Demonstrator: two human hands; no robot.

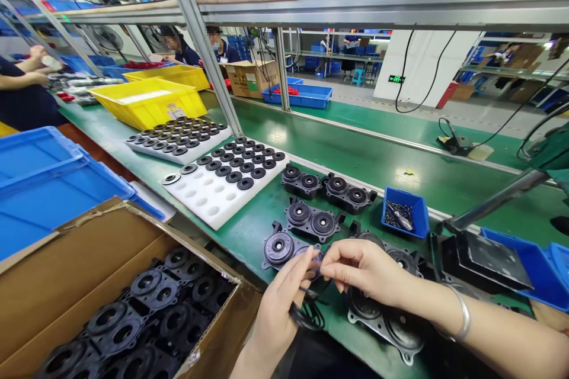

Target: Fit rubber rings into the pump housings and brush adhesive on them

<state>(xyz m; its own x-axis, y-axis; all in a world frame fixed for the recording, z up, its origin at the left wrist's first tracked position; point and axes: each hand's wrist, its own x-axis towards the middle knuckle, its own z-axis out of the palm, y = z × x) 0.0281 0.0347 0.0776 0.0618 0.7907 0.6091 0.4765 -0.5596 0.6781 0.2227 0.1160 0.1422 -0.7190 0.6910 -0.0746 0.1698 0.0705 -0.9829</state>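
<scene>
The left hand (282, 302) is curling its fingers around a bundle of thin black loops (310, 315) near the close edge of the green workbench (249, 234). The right hand (362, 269) is pressing thumb and forefinger together beside the left fingertips; what lies between is too small to tell. 1 black twin-disc housing (312, 218) is lying just beyond. Farther left, 1 white foam tray (202, 204) is holding black discs (235, 162).

From here I see a green counter (338, 141), a metal-edged shelf (382, 9) above, grey floor (347, 92) and a white pillar (420, 59) with a green sign (397, 79).
</scene>
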